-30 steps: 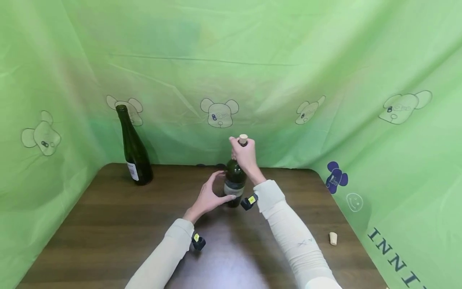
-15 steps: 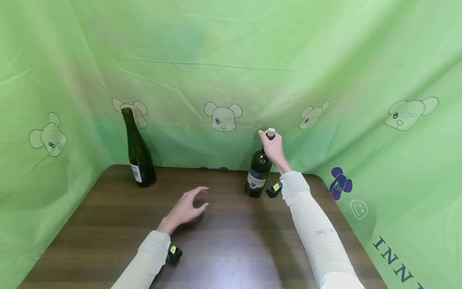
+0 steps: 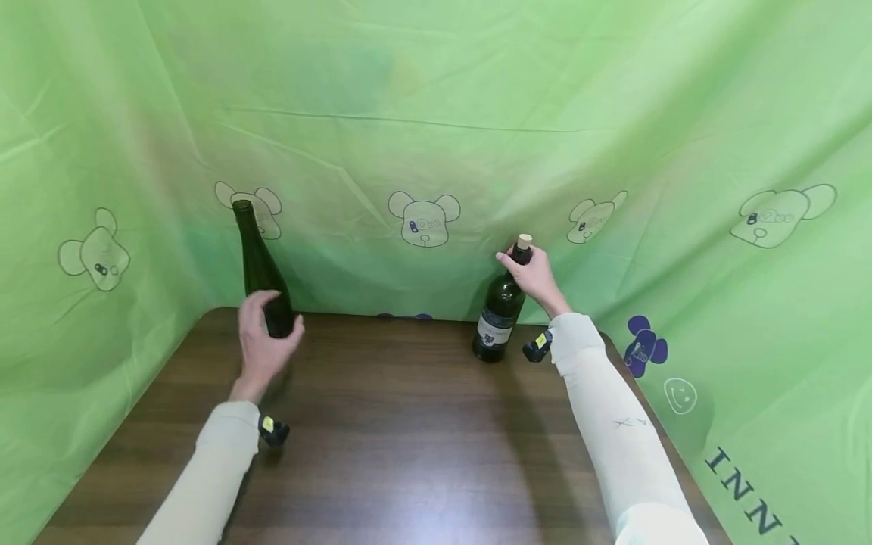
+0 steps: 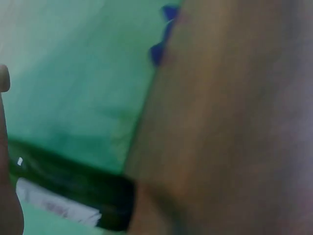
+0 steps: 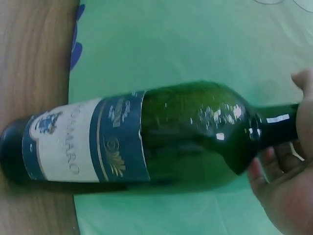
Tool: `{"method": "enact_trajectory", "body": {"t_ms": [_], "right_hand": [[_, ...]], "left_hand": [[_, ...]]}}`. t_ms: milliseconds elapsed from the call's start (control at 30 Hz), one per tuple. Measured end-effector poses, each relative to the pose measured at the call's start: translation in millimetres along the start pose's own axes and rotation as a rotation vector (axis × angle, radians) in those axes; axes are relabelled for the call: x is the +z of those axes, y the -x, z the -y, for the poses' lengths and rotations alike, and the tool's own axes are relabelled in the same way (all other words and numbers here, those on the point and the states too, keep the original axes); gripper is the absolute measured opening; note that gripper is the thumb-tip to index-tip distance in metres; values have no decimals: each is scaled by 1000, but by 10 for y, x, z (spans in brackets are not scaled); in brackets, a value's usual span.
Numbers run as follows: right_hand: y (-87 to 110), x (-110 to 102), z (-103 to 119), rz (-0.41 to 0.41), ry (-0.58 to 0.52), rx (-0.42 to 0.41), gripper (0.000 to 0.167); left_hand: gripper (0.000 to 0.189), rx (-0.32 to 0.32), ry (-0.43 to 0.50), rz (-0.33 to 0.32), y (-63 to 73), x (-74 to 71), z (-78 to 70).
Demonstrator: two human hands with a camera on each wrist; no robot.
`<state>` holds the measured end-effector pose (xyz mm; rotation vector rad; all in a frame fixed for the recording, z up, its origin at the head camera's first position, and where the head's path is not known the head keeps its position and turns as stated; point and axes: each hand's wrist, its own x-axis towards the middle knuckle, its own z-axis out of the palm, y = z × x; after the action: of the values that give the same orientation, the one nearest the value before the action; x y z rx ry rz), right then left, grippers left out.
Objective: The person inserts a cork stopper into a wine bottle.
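At the back right, a green wine bottle (image 3: 499, 314) with a blue and white label stands upright on the table, a cork (image 3: 524, 241) in its mouth. My right hand (image 3: 541, 280) is at its neck; in the right wrist view the thumb (image 5: 301, 81) stands away from the glass and the fingers spread loosely beneath the neck. My left hand (image 3: 262, 341) reaches in front of a taller dark green bottle (image 3: 259, 257) at the back left, thumb and fingers spread to either side of it. No cork shows in that bottle's mouth. Its white label (image 4: 56, 200) appears in the left wrist view.
A brown wooden table (image 3: 388, 424) lies under both bottles. Green cloth (image 3: 422, 91) printed with bear heads hangs close behind and along both sides.
My right hand has carried the corked bottle rightward to the back right, and its grip has loosened. My left hand has left that bottle and moved left to the taller one.
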<state>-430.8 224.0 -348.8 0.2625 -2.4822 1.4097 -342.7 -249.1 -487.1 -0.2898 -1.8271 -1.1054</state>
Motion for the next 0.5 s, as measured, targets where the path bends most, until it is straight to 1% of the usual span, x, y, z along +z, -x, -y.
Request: {"method": "enact_trajectory", "body": {"t_ms": [33,100,133,200,233,300,367,433,500], "right_hand": [[19,-38,-2,27,17,10,35],[60,-135,-9,83,45,26,50],[84,-191,-12,110,58,31,58],[138,-320,-30,157,84,35,69],[173,-390,-43,176,91,32,72],[264,-546,-68,211,109,19,72],[398,-721,-102,245,146,-8,67],[571,-909,-164,281,200,-37,63],[771,-1096,-274,327,264,-53,60]], "left_hand": [[65,-59,-4,-31,-88,-37,27],[76,-207,-16,-62,-242,-104,79],[81,-286,-22,-63,-311,-134,100],[90,-403,-7,-69,-431,-177,136],[94,-454,-2,-61,-482,-198,157],[101,-548,11,-20,-563,-245,193],[109,-625,11,49,-618,-284,227],[116,-684,1,135,-650,-309,265],[119,-716,-8,220,-665,-319,299]]}}
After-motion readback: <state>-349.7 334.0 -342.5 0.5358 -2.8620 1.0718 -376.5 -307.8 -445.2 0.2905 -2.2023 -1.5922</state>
